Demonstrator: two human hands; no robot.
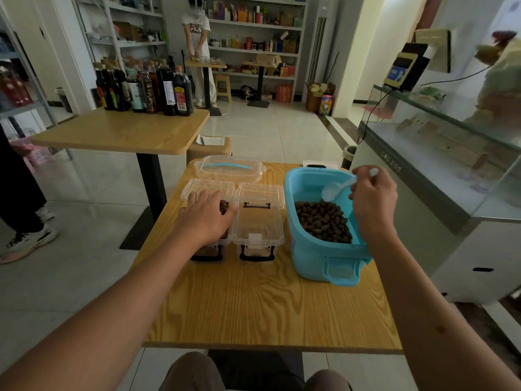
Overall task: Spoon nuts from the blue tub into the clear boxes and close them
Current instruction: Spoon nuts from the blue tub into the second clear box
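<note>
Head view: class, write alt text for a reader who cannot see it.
The right hand holds a white spoon over the nuts in a blue tub, while the left hand rests on the left of two clear boxes on a wooden table.

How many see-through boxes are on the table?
3: the left box under the left hand, the middle box beside the blue tub, and the far box behind both.

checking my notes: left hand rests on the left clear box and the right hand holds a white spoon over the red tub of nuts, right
One slip: the tub is blue, not red. The head view shows the left hand resting on the left clear box and the right hand holding the white spoon over the nuts.
</note>
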